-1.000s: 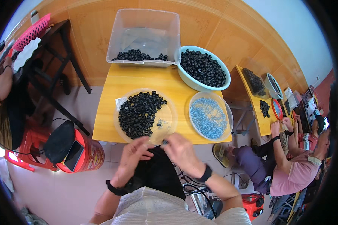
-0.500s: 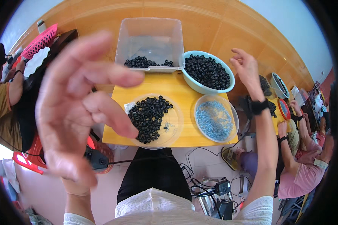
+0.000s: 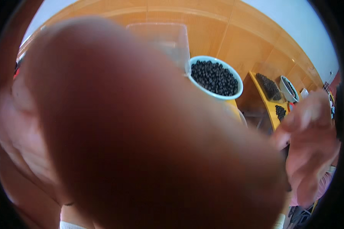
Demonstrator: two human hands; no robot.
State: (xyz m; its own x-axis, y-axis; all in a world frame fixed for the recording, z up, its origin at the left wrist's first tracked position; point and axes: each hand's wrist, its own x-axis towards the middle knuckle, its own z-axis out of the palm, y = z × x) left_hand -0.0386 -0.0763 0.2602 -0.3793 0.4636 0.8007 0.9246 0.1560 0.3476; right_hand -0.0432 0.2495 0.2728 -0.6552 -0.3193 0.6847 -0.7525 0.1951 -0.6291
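My left hand (image 3: pixel 23 137) is raised close at the left edge, blurred, its fingers too smeared to read. A huge dark, out-of-focus finger or part of a hand covers the middle of the view; I cannot tell which hand it belongs to. On the right, my right hand (image 3: pixel 311 152) is also raised, blurred, fingers loosely apart and nothing visible in them. Beyond the hands stands a light-blue bowl (image 3: pixel 239 91) full of small black ring-like pieces (image 3: pixel 215 78). A clear plastic box (image 3: pixel 177 32) beside it is partly covered.
Behind the bowl rises an orange wood-panelled wall (image 3: pixel 206 30). Farther right, another yellow table (image 3: pixel 271 114) carries a tray of dark pieces (image 3: pixel 269 86) and a white bowl (image 3: pixel 288 89). Part of a pink garment (image 3: pixel 325 187) shows below my right hand.
Both hands have come up much closer to the camera; the right one has swung outward and down in view. The round trays and most of the near table are now covered.
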